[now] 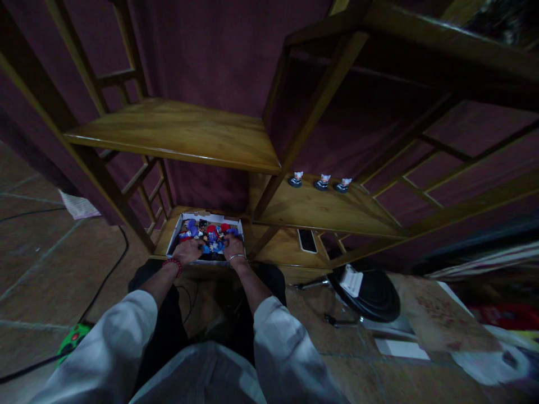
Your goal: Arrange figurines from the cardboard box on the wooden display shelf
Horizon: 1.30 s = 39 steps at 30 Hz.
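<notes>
A shallow white box (172, 242) stands on the bottom wooden shelf, filled with several small colourful figurines (213, 233) in red, blue and purple. My left hand (188, 252), with a red bead bracelet at the wrist, reaches over the box's front left part and touches the figurines. On the box's right side my right hand (234, 247), wearing a silver bangle, has its fingers among the figurines. The fingertips of both hands are too dark and small to tell what they hold. Three small figurines (322, 182) on dark bases stand in a row on the shelf to the right.
A phone (307, 240) lies on the lower shelf, right of the box. An upper wooden shelf (177, 132) overhangs the box, and a slanted post (311, 115) divides the unit. A black stool (370, 294) and a cardboard box (442, 314) stand at the right. Cables cross the floor.
</notes>
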Tool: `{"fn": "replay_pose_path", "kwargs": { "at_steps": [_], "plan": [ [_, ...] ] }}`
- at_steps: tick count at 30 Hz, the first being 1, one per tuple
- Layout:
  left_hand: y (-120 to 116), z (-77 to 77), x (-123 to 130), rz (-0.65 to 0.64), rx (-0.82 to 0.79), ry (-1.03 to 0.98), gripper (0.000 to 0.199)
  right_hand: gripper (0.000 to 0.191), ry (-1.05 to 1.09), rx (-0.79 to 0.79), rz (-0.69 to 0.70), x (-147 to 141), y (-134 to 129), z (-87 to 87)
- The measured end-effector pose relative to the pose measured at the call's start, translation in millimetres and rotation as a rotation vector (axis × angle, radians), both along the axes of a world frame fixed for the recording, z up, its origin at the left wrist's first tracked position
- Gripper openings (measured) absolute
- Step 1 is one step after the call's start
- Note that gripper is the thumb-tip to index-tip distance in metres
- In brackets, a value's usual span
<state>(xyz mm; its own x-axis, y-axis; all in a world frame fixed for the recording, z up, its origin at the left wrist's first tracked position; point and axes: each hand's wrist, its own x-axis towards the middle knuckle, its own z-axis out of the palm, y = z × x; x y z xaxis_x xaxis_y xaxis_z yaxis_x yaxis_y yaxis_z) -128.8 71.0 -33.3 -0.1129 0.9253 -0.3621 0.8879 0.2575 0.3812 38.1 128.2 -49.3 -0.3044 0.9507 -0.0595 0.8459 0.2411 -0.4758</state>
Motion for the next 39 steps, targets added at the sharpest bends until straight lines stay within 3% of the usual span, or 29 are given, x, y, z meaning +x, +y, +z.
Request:
{"fn": "replay_pose_path", "kwargs": {
  "at_steps": [7, 21, 28, 33, 39],
  "plan": [
    [1, -2.6, 0, 0.007, -0.039, 0.001, 0.035, 0.026, -0.065, -0.024, 0.047, -1, -3, 4.5],
    [-3, 2.9, 1, 0.015, -0.010, -0.017, 0.034, 0.029, 0.097, -0.067, 0.189, 0, -4, 10.0],
    [-3, 6.1, 1, -0.010, -0.002, -0.040, 0.030, 0.028, 0.050, -0.123, 0.171, -2, -3, 5.2],
    [-5, 10.7, 2, -0.034, 0.034, -0.058, 0.030, 0.028, 0.036, -0.119, 0.232, -2, -2, 7.0],
    [-6, 6.6, 1, -0.024, 0.054, -0.057, 0.032, 0.030, -0.027, -0.128, 0.231, -3, -3, 9.0]
  ]
}}
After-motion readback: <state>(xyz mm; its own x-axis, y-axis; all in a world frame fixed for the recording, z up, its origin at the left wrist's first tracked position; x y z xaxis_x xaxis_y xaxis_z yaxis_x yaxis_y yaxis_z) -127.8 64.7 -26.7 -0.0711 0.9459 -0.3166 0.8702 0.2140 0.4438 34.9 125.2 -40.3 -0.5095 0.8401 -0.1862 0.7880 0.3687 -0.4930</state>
